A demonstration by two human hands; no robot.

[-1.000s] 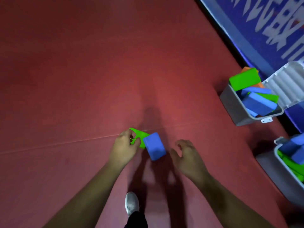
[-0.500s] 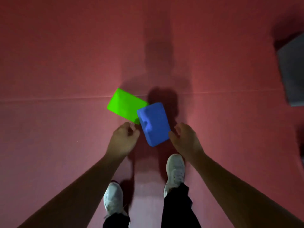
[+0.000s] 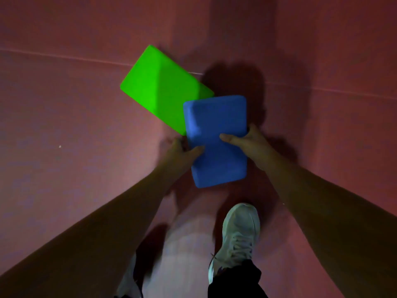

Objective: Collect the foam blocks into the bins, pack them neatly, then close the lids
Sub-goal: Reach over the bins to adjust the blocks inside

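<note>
Blue block [image 3: 214,143] hangs just beyond the white shoe [image 3: 238,233] and looks lifted off the red floor [image 3: 64,168]. At its right edge the right hand [image 3: 247,143] grasps it, with the thumb across the top face and the fingers hidden beneath. At its left edge the left hand [image 3: 179,150] is clenched, thumb against the blue foam. It seems to pinch the near corner of the green block [image 3: 159,87], though blur hides that grip. The green block juts out beyond and left of the blue block, which overlaps its near corner. That corner hold is the weak point: the long slab could swing down and slip free. Squeezing harder would probably only dent the foam. No bins show, so a carry above the feet risks a stumble or a dropped block.
</note>
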